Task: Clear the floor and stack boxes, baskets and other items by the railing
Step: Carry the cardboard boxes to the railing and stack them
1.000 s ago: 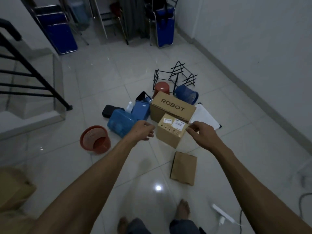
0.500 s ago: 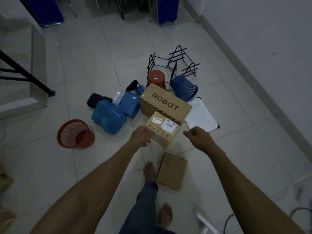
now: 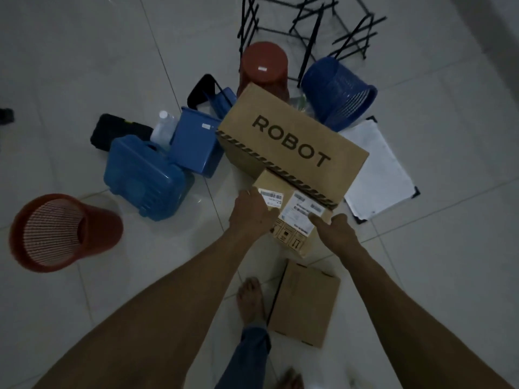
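Barely begun: my left hand (image 3: 254, 217) and right hand (image 3: 335, 230) clasp the small box (image 3: 292, 220) under the ROBOT box (image 3: 292, 141); baskets, bins around it remain on the floor (image 3: 84, 66).

We see our left hand (image 3: 252, 217) and right hand (image 3: 335, 234) on either side of a small labelled box (image 3: 292, 217), fingers curled at its edges. Just beyond it stands a larger box marked ROBOT (image 3: 289, 144). A flat cardboard packet (image 3: 304, 303) lies near, beside a bare foot (image 3: 250, 301). To the left lie a blue case (image 3: 143, 178) and a red basket (image 3: 61, 231) on its side. Far right lies a blue basket (image 3: 337, 92), with a black wire rack (image 3: 306, 26) behind it on the tiled floor (image 3: 449, 262).
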Motion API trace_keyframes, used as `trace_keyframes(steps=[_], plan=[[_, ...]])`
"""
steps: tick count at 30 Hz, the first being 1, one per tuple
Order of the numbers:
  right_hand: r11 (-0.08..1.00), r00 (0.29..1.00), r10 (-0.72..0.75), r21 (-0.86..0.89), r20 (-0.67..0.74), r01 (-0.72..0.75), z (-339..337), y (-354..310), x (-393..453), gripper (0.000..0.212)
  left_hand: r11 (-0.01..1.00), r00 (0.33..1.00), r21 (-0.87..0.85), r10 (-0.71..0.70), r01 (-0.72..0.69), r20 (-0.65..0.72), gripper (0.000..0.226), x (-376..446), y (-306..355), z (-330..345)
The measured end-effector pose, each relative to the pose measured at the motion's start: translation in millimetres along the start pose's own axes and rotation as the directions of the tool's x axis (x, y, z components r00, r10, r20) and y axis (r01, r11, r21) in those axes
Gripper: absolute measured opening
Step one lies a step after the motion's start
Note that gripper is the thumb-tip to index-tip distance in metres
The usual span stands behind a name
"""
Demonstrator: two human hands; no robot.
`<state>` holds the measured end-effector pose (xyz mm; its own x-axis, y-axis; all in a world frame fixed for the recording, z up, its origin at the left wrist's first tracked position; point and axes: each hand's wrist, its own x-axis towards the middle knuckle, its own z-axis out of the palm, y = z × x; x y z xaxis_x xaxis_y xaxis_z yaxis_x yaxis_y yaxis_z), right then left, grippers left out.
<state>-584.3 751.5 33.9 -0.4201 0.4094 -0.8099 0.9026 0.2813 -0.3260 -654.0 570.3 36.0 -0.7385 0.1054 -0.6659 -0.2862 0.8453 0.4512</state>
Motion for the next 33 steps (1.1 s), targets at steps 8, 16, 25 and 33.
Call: trace_keyframes(steps=[8,16,25,33], plan=[[0.977,0.989,0.143,0.166,-0.025,-0.137,43,11,102,0.094,0.992,0.99,-0.045,-0.114,0.118,0.087,0.116,99,-23,39],[0.914,0.973,0.228,0.352,-0.032,-0.202,57,11,88,0.097,0.981,0.984,-0.101,-0.154,0.163,0.087,0.115,102,-48,40],[0.945,0.992,0.11,0.316,-0.064,-0.084,28,-18,-27,0.092,0.985,0.991,-0.105,-0.136,0.134,-0.012,0.097,6,-37,-55],[0.937,1.0,0.004,0.35,-0.013,0.001,1,-15,-194,0.122,0.945,0.969,-0.275,-0.215,0.174,-0.124,0.111,-171,-47,-120]])
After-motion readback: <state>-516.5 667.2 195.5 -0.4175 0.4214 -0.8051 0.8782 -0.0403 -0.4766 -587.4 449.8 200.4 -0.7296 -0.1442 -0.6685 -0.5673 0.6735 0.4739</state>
